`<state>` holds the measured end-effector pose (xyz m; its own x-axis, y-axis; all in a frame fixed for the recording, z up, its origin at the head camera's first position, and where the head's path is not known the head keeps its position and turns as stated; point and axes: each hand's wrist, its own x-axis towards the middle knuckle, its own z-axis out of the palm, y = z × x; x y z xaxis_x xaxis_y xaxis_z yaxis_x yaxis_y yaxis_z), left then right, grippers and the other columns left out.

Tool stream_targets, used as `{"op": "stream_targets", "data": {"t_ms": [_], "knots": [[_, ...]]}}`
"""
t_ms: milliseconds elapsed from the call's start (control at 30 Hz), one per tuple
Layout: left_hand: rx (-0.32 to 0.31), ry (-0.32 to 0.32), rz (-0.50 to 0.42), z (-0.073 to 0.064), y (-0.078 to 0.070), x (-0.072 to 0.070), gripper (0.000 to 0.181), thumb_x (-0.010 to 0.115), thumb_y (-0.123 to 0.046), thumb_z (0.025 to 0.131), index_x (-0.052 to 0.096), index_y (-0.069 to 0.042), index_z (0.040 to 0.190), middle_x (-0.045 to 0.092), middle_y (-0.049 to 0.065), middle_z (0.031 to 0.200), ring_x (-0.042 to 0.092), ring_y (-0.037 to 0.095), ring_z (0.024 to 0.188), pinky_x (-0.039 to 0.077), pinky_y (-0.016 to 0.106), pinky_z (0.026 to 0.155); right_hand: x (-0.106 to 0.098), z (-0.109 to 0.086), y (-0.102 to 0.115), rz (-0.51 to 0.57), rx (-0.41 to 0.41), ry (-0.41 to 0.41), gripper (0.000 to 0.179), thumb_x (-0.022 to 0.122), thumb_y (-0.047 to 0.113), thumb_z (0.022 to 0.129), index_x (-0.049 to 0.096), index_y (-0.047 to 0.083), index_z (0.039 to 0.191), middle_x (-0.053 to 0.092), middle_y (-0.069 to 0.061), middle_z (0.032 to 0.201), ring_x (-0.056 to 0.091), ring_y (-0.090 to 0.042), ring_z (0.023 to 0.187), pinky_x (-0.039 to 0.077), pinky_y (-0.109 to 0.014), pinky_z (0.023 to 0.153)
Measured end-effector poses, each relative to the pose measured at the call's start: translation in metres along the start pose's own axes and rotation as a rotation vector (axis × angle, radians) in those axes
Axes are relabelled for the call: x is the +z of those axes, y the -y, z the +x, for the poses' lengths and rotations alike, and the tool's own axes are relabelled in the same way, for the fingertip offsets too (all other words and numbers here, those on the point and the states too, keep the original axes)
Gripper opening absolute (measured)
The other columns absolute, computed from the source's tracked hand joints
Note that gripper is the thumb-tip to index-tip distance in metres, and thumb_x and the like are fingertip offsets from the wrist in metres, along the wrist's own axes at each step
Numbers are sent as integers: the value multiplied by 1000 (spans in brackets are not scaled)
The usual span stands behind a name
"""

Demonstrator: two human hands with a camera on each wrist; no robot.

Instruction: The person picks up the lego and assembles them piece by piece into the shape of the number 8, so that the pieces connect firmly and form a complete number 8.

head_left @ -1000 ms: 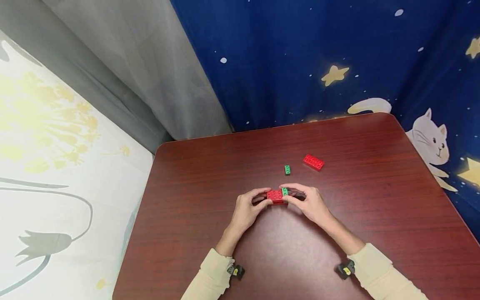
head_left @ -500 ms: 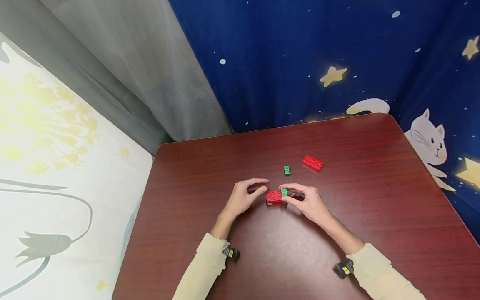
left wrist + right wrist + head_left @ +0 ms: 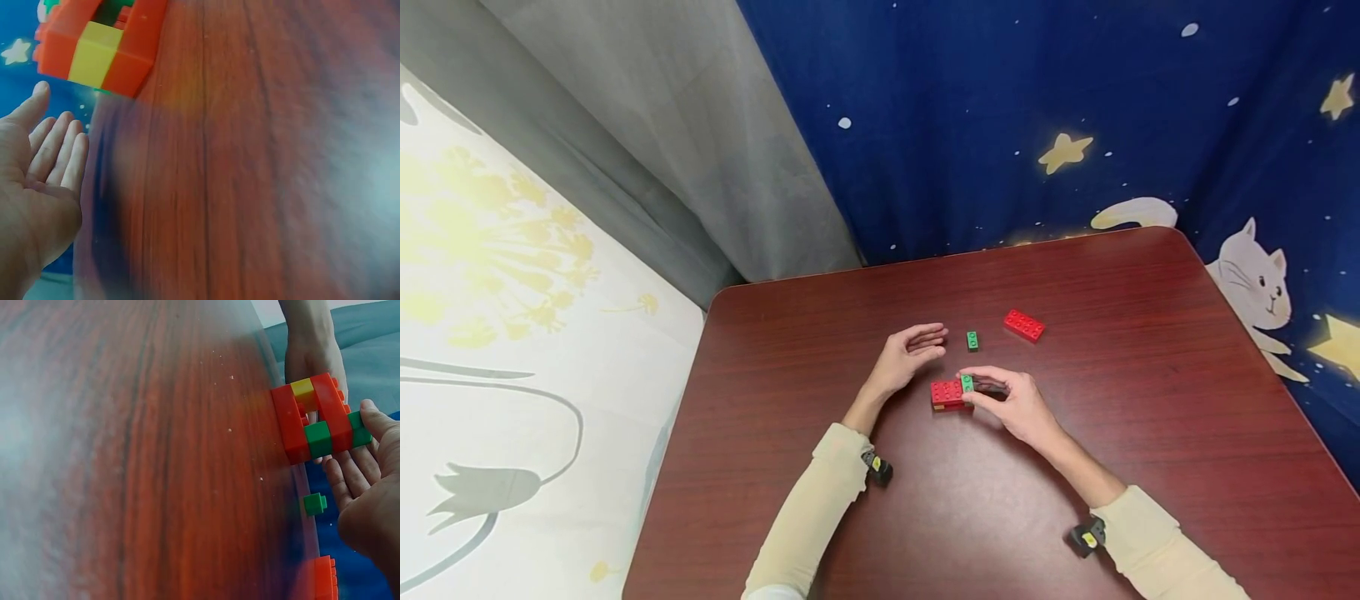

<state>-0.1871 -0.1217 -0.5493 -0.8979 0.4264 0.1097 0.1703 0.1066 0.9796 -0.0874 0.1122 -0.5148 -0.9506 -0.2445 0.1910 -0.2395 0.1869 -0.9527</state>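
Run from afar, my right hand [image 3: 1018,404] pinches a green brick [image 3: 967,384] at the three o'clock end of a toy-brick stack [image 3: 945,392] on the dark wood worktop [image 3: 985,483], thumb at its six o'clock end, fingers at its twelve. Whether its studs are fully seated, I cannot tell. My left hand [image 3: 901,358], fingers extended and grasping nothing, hangs at ten o'clock from the stack. A spare green brick [image 3: 972,341] sits near one o'clock, a spare red brick [image 3: 1024,326] beyond it between one and two.

The right wrist view shows a yellow brick [image 3: 304,394] and a green filler brick [image 3: 319,439] sandwiched between a lower red brick [image 3: 290,425] and an upper red brick [image 3: 332,415], a hollow between them. I judge the pieces light, stiff plastic, smooth-sided, hard to break but likely to slide on the polished surface or part at the studs. I would brace the stack at nine o'clock, across both red layers, and press straight down over the pinched piece. To lift, I would hold the lower red brick, not the top alone.
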Motion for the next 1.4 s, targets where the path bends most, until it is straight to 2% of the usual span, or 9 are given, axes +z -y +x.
{"op": "stream_targets", "data": {"t_ms": [100, 300, 367, 500, 600, 800, 967, 1100, 1400], "knots": [[-13, 17, -4, 9, 4, 5, 51, 72, -3, 101, 55, 10, 147, 64, 26, 142, 64, 38, 131, 55, 33, 105, -1, -1, 4, 9, 14, 3, 34, 84, -1, 89, 76, -2, 123, 78, -17, 112, 75, -37, 102, 60, -31, 86], [-36, 31, -13, 25, 11, 14, 55, 75, -1, 98, 55, 8, 148, 65, 21, 142, 64, 34, 132, 54, 34, 107, 2, 0, 0, 31, 9, 2, 33, 84, -1, 89, 77, -1, 122, 78, -17, 111, 74, -38, 103, 60, -52, 89], [-39, 32, 2, 29, 12, 17, 55, 77, 0, 97, 56, 8, 148, 66, 20, 141, 64, 32, 131, 53, 34, 107, 2, 1, -2, 36, 7, 3, 33, 84, -2, 89, 77, -1, 122, 78, -17, 111, 74, -38, 103, 61, -48, 89], [-46, 27, 73, 33, 14, 21, 54, 79, -2, 95, 61, 5, 145, 69, 17, 138, 67, 26, 127, 54, 32, 106, 3, 1, -4, 55, 17, 16, 33, 83, -2, 90, 76, -2, 122, 78, -19, 112, 74, -39, 104, 60, -27, 87], [-46, 7, 134, 34, 14, 24, 52, 81, -4, 94, 64, 3, 142, 71, 14, 135, 70, 22, 123, 56, 29, 102, 3, 1, -2, 69, 24, 25, 33, 83, -1, 91, 76, -2, 123, 77, -20, 114, 74, -39, 105, 57, -19, 85], [-10, -39, 229, 35, 14, 30, 48, 84, -8, 92, 69, -1, 137, 75, 10, 128, 73, 19, 114, 59, 26, 96, 2, 2, -3, 68, 35, 24, 32, 83, -1, 90, 76, -2, 121, 78, -20, 112, 74, -39, 105, 58, -21, 86], [-2, -51, 256, 36, 15, 33, 47, 85, -10, 91, 71, -3, 136, 76, 8, 127, 74, 20, 112, 59, 26, 95, 4, 3, -23, 55, 43, 14, 34, 84, 0, 90, 76, 0, 123, 78, -18, 112, 74, -39, 106, 58, -21, 87], [-4, -54, 286, 36, 14, 35, 46, 85, -11, 92, 72, -5, 135, 76, 8, 127, 74, 19, 112, 59, 26, 95, 3, 3, -35, 49, 43, 8, 35, 85, 6, 90, 77, 6, 125, 79, -12, 113, 75, -34, 106, 57, -20, 86], [-10, -54, 338, 38, 14, 38, 43, 85, -10, 92, 74, -7, 133, 77, 8, 124, 74, 16, 111, 58, 21, 94, 0, 2, -39, 69, 17, 14, 33, 87, 16, 91, 79, 16, 124, 79, -2, 114, 76, -24, 104, 59, -22, 85]]}}
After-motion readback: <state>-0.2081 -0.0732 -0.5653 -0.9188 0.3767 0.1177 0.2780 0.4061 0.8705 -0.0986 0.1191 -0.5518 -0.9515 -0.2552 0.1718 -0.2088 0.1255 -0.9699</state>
